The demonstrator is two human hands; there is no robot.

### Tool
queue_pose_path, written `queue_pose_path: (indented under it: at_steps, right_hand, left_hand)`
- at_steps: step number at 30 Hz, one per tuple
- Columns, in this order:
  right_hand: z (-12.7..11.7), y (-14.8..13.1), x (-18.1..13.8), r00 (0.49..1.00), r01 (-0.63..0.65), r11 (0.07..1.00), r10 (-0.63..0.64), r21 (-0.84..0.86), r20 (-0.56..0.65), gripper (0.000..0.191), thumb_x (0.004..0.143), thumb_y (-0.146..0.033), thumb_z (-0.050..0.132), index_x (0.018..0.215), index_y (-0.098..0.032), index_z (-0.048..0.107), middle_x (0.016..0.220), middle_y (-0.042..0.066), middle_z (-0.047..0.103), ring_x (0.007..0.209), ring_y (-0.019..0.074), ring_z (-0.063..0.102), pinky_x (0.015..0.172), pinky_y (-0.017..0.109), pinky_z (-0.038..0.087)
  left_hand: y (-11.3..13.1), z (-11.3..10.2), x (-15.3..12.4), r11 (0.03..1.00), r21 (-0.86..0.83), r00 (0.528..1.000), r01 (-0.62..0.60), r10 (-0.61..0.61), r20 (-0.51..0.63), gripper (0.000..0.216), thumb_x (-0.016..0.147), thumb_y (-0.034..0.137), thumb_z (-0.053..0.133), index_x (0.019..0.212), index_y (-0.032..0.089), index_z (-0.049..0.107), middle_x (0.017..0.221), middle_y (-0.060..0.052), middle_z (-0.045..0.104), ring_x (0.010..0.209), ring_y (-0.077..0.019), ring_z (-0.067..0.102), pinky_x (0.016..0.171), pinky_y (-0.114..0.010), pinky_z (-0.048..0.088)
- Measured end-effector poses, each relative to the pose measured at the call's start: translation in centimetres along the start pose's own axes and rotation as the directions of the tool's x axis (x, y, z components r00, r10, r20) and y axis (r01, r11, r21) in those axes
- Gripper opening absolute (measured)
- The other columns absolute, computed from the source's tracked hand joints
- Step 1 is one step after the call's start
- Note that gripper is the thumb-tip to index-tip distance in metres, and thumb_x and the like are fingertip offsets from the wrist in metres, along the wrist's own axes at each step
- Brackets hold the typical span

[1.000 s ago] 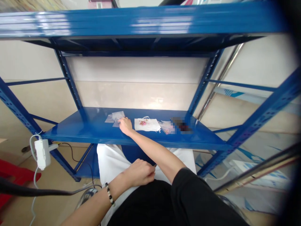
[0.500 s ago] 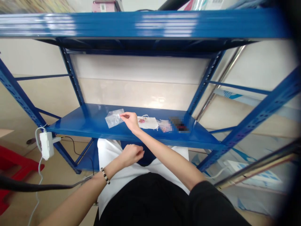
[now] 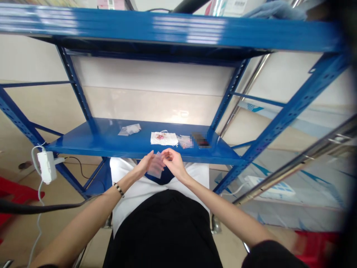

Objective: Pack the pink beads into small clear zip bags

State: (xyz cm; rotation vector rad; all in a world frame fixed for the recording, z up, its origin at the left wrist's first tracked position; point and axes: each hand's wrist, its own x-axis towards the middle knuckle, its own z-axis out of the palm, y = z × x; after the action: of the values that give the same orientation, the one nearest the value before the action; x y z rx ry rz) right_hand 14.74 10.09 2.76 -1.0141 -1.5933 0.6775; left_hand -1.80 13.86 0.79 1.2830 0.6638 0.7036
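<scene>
Over my lap, just in front of the shelf edge, a small clear plastic bag (image 3: 155,168) hangs between my hands. My left hand (image 3: 146,163) grips its left side, thumb on top. At the bag's upper right corner, my right hand (image 3: 173,162) pinches with curled fingers. Beyond them on the blue shelf (image 3: 100,143) lies a white cloth (image 3: 169,140) with small reddish beads (image 3: 160,137) on it. Right of the cloth is a clear bag (image 3: 185,141) with pinkish contents. Farther left lie crumpled clear plastic bags (image 3: 129,129).
A blurred-out dark object (image 3: 200,140) lies at the shelf's right. The upper shelf beam (image 3: 117,28) crosses above my hands. At left, a white power adapter (image 3: 47,167) hangs by the rack post, with a red stool (image 3: 16,197) behind it.
My right hand has drawn back from the plastic bags at the shelf's left to above my lap, bringing one bag. My left hand has risen to grip it too. The view has shifted slightly.
</scene>
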Motion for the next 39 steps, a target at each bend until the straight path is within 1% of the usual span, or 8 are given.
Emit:
queue_pose_path:
  at_steps: [3,6,9,14,18,25,30,39]
  right_hand:
    - [-0.7,0.8,-2.6,0.992,0.082,0.985,-0.066,-0.150,0.108,0.015,0.073,-0.009,0.050,0.072,-0.020,0.060,0.078,0.001,0.064,0.081,0.0172,0.058,0.076,0.029,0.045]
    - [-1.1,1.1,-3.1,0.984,0.144,0.957,-0.111,-0.251,0.142,0.018,0.071,-0.006,0.049,0.071,-0.021,0.059,0.078,0.001,0.063,0.086,0.0191,0.055,0.079,0.031,0.043]
    - [-1.7,1.4,-2.0,0.985,0.156,0.949,-0.129,-0.274,0.114,0.021,0.073,-0.004,0.048,0.077,-0.022,0.057,0.085,0.002,0.064,0.090,0.0196,0.055,0.081,0.032,0.043]
    - [-2.7,2.3,-0.6,0.932,0.268,0.908,-0.160,-0.322,0.324,0.015,0.075,-0.007,0.055,0.079,-0.021,0.055,0.088,0.002,0.064,0.094,0.0196,0.056,0.087,0.034,0.041]
    - [-2.8,2.1,-1.4,0.908,0.322,0.856,-0.157,-0.405,0.389,0.011,0.077,-0.010,0.059,0.077,-0.020,0.056,0.087,0.002,0.064,0.099,0.0213,0.054,0.088,0.036,0.039]
    - [-2.3,0.7,-2.2,0.906,0.384,0.875,-0.296,-0.295,0.302,0.010,0.084,-0.012,0.060,0.088,-0.020,0.065,0.091,0.005,0.067,0.095,0.0209,0.056,0.087,0.037,0.045]
    - [-1.8,1.4,-1.6,0.932,0.352,0.886,-0.302,-0.302,0.199,0.026,0.085,-0.009,0.059,0.104,-0.022,0.070,0.104,0.006,0.068,0.100,0.0209,0.056,0.090,0.039,0.048]
    - [-1.3,2.1,-3.0,0.903,0.193,0.968,-0.110,-0.163,0.416,0.035,0.082,-0.012,0.060,0.115,-0.019,0.068,0.116,0.009,0.069,0.107,0.0223,0.063,0.089,0.034,0.051]
  left_hand:
    - [-0.4,1.2,-1.4,0.997,-0.074,0.985,0.034,-0.021,0.172,0.067,0.085,0.066,0.048,0.122,0.011,0.056,0.107,-0.016,0.067,0.095,-0.0242,0.066,0.077,-0.033,0.052]
    - [-0.9,2.4,-2.0,0.996,-0.021,0.976,-0.088,0.091,0.196,0.070,0.077,0.040,0.074,0.137,0.017,0.046,0.120,-0.014,0.063,0.111,-0.0252,0.061,0.093,-0.036,0.047]
    - [-1.3,2.6,-1.2,0.980,-0.026,0.961,-0.197,0.198,0.194,0.076,0.075,0.026,0.076,0.142,0.020,0.040,0.133,-0.014,0.056,0.124,-0.0264,0.052,0.104,-0.039,0.039]
    - [-2.7,0.4,0.9,0.955,0.169,0.961,-0.243,0.214,0.175,0.087,0.075,0.011,0.065,0.151,0.018,0.022,0.109,-0.011,0.065,0.093,-0.0191,0.065,0.091,-0.039,0.048]
    - [-3.5,0.0,0.1,0.820,0.488,0.954,-0.300,0.259,0.151,0.084,0.072,0.001,0.049,0.151,0.016,0.023,0.094,-0.005,0.066,0.084,-0.0160,0.063,0.091,-0.036,0.047]
    - [-2.2,-0.6,0.1,0.730,0.551,0.915,-0.404,0.325,0.240,0.060,0.072,0.003,0.045,0.131,0.012,0.052,0.101,-0.007,0.068,0.092,-0.0195,0.062,0.088,-0.034,0.048]
    - [-1.3,-1.5,0.9,0.703,0.609,0.926,-0.367,0.336,0.170,0.039,0.080,0.010,0.044,0.114,0.012,0.062,0.093,-0.006,0.068,0.088,-0.0186,0.062,0.084,-0.030,0.047]
    - [-2.0,-0.5,-1.0,0.442,0.846,0.938,-0.299,0.300,0.174,0.015,0.086,0.023,0.052,0.093,0.017,0.065,0.092,-0.006,0.069,0.086,-0.0212,0.063,0.077,-0.028,0.044]
